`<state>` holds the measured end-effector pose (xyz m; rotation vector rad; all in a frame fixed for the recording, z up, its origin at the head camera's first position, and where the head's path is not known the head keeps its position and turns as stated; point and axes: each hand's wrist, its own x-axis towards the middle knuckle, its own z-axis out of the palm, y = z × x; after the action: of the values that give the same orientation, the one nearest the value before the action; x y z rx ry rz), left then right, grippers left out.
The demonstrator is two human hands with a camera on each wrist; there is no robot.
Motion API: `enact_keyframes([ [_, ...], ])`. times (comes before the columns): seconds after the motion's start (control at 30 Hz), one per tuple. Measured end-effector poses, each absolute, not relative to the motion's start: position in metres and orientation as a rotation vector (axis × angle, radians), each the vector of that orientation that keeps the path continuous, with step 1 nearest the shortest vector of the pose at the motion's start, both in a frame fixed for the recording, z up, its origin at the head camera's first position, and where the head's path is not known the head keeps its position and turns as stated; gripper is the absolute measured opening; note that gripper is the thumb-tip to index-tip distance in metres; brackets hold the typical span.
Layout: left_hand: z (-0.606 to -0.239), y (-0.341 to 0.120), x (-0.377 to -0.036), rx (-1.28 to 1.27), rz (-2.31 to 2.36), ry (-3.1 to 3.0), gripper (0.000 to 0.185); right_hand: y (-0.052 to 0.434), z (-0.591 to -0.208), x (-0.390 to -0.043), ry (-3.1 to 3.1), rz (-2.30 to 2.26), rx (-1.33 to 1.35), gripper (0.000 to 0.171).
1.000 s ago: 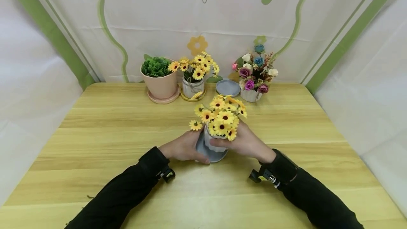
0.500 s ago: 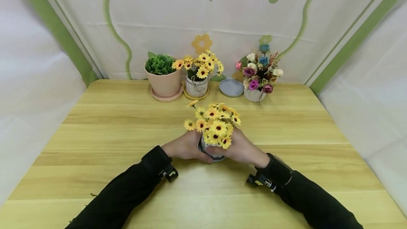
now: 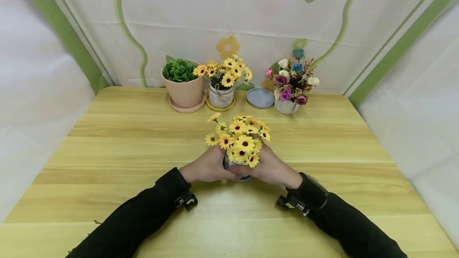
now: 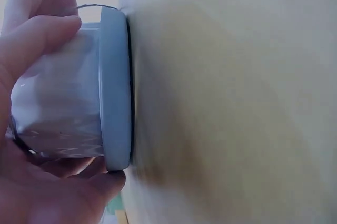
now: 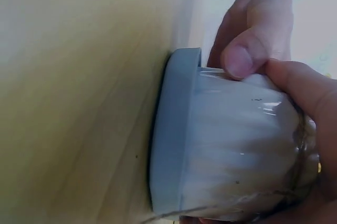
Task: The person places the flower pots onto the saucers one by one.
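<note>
A pot of yellow artificial daisies (image 3: 245, 143) stands upright at the middle of the table, held from both sides. Its ribbed white pot (image 5: 239, 140) sits in a round grey-blue saucer (image 4: 116, 87) resting on the wood. From the left, my left hand (image 3: 209, 167) grips the pot, its thumb on the near side and a fingertip low by the saucer's rim. My right hand (image 3: 275, 167) wraps the other side, thumb across the front and close to the left thumb. Thin twine circles the pot, one loose strand hanging over the saucer. The flowers hide most of the pot in the head view.
Along the back stand a green plant in a pink pot (image 3: 184, 92) on a pink saucer, another daisy pot (image 3: 220, 96) on a yellow saucer, a bare grey-blue saucer (image 3: 260, 98), and mixed roses in a white pot (image 3: 286, 106). A printed white curtain (image 3: 179, 7) hangs behind.
The daisy pot has come down and slightly left into the saucer, which it stood partly off before. My left thumb has shifted from the saucer's edge up onto the pot.
</note>
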<state>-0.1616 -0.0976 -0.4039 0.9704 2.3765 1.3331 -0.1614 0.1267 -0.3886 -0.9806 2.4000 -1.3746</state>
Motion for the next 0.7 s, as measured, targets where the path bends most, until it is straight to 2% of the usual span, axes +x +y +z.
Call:
enact_keyframes([
  [0.27,-0.403,-0.109,-0.162,0.936,1.425,2.316,0.076,0.114,-0.390,-0.169,2.426,-1.336,-1.049,0.068],
  [0.7,-0.400,-0.144,-0.182,0.735,1.337,2.461,0.064,0.070,-0.392,-0.207,2.374,-1.359,-1.120,0.076],
])
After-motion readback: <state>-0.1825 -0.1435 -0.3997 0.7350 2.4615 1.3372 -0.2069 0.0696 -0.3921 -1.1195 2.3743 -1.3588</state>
